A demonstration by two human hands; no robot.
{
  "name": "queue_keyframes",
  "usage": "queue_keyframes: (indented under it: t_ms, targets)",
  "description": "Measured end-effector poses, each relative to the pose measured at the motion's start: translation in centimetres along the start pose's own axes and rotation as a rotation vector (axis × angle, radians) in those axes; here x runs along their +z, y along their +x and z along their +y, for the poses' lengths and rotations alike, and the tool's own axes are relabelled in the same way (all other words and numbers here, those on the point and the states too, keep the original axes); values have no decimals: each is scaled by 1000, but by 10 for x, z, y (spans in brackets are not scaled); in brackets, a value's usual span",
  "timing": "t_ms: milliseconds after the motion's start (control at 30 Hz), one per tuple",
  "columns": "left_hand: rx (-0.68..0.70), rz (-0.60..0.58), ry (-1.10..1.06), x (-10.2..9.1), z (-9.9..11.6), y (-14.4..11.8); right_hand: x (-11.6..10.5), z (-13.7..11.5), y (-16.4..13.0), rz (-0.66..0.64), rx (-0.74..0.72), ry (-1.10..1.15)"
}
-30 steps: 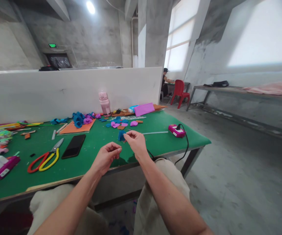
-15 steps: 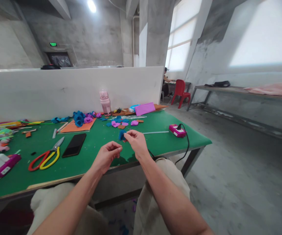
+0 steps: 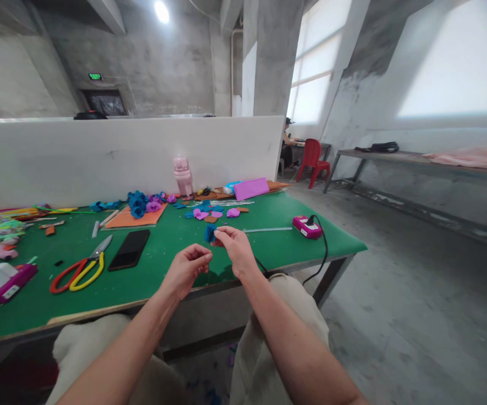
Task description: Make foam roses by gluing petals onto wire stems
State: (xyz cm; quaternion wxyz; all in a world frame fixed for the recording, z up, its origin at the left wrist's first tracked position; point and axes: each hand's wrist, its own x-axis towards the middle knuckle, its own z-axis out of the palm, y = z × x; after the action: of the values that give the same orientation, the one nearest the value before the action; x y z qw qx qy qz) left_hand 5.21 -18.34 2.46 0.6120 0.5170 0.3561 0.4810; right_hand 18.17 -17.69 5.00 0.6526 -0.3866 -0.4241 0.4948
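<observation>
Hands meet over the near edge of a green table (image 3: 162, 264). The right hand (image 3: 237, 250) pinches a small blue piece (image 3: 210, 233) between its thumb and fingertips. The blue piece sticks out to the left of that hand and sits up in the air, a bit above the table. The left hand (image 3: 186, 270) is just beside the right hand, lower and to its left. Its fingers are curled in with the tips pressed close together. I cannot tell if it holds something tiny; nothing shows between them. The two hands do not touch.

Past the right hand, farther out on the table, lie little blue, purple and orange cut pieces (image 3: 211, 214). A thin clear stick (image 3: 268, 229) lies just past the right hand and runs off to the right. At its far end sits a pink glue gun (image 3: 306, 226) with a black cord (image 3: 322, 253) that hangs over the table edge.

To the left of the left hand lies a black phone (image 3: 129, 250), flat on the table. Left of the phone are scissors (image 3: 80, 269) with red and yellow handles. Far past the left hand are blue and purple flowers (image 3: 142, 203) by an orange sheet (image 3: 133, 218). A pink bottle (image 3: 183, 176) stands upright by the white wall (image 3: 99, 157) at the back of the table.

Far off to the right, a person sits by a red chair (image 3: 313, 160).
</observation>
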Motion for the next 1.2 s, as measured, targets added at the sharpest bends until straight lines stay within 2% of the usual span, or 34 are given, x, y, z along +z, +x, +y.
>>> queue_keyframes:
  t_ms: [233, 533, 833, 967, 1067, 1200]
  targets:
    - [2, 6, -26, 0, 0, 1, 2, 3, -1, -44, 78, 104]
    - [24, 22, -69, -2, -3, 2, 5, 13, -7, -162, -22, 112]
    - [26, 61, -133, 3, -7, 1, 8, 23, -9, -122, -63, 112]
    - [22, 45, -131, 4, -3, -1, 8, 22, -9, -105, -58, 115]
    - [-4, 43, -95, 0, 6, -1, 6, 18, -8, -85, -68, 115]
    - [35, 130, -45, -11, 14, 3, 4, 17, -8, -70, -66, 116]
